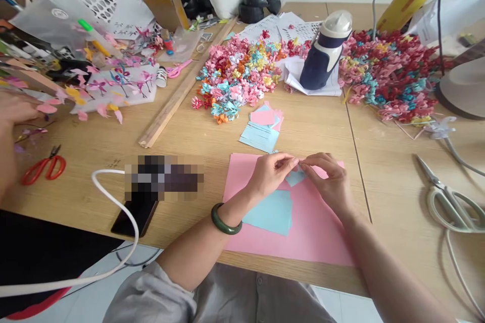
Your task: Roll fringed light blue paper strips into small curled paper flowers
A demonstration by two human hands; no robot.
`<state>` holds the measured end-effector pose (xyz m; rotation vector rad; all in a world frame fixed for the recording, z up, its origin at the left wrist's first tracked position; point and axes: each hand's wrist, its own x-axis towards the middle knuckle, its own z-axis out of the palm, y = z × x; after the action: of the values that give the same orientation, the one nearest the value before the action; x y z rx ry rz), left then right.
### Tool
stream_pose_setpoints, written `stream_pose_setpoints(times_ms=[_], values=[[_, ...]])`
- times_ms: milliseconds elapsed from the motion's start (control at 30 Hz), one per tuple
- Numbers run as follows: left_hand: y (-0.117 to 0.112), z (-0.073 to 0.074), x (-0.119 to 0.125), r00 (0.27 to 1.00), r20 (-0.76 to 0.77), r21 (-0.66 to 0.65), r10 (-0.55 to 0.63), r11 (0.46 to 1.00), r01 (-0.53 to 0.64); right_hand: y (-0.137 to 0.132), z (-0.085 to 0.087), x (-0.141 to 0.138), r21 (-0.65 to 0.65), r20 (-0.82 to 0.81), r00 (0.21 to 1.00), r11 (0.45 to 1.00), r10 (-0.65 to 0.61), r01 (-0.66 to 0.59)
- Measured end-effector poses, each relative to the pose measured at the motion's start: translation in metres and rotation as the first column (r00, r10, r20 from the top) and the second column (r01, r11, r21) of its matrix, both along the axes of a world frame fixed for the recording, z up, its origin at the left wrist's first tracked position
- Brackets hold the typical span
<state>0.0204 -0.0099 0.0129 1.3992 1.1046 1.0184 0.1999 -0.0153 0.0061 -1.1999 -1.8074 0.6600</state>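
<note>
Just left of the right hand (329,175): blue slip (294,178) (small).

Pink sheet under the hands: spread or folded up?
Spread. The pink sheet lies flat on the table, its left and near edges in view, with a blue sheet on top.

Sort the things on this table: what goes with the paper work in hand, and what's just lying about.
Likely in use:
- pink sheet
- larger blue paper
- small blue piece
- cut paper stack
- curled paper pieces

Apparently just lying about:
- phone
- bottle
- wooden strip
</note>
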Motion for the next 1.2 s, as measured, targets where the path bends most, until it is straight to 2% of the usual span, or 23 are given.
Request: stream_pose_setpoints(times_ms=[100, 200, 400, 567, 800, 900, 1033, 1200], values=[[0.001, 0.001, -0.002, 1.0, -0.019, -0.047, 0.017, 0.999, -0.018, -0.001, 0.002, -0.002, 0.076, 0.037, 0.999, 0.997, -0.003, 0.001], [0.001, 0.001, -0.002, 1.0, -0.019, -0.096, -0.008, 0.995, 0.006, -0.002, 0.003, -0.003, 0.084, 0.033, 0.999, 0.996, -0.013, 0.01], [0.0, 0.001, -0.002, 0.999, 0.022, -0.182, -0.046, 0.982, 0.05, -0.003, 0.004, -0.005, 0.035, -0.003, 1.0, 0.999, 0.01, -0.01], [0.0, 0.0, -0.003, 0.999, 0.024, -0.149, -0.032, 0.988, 0.035, -0.006, 0.008, -0.007, 0.012, 0.012, 1.0, 1.0, -0.001, 0.001], [-0.001, 0.0, -0.004, 1.0, 0.006, -0.141, 0.009, 0.99, -0.008, -0.007, 0.011, -0.007, -0.133, -0.042, 0.998, 0.99, -0.046, 0.04], [0.0, -0.002, -0.004, 1.0, 0.016, -0.104, -0.002, 0.995, 0.004, -0.006, 0.01, -0.006, -0.131, -0.033, 0.999, 0.991, -0.043, 0.039], [0.001, -0.003, -0.004, 0.999, -0.052, 0.021, -0.002, 1.0, 0.004, -0.006, 0.008, -0.007, -0.14, -0.031, 0.999, 0.99, -0.011, 0.006], [-0.001, 0.0, -0.002, 0.982, -0.17, 0.202, 0.077, 0.978, -0.042, -0.005, 0.008, -0.007, -0.177, -0.061, 0.998, 0.984, 0.024, -0.034]])
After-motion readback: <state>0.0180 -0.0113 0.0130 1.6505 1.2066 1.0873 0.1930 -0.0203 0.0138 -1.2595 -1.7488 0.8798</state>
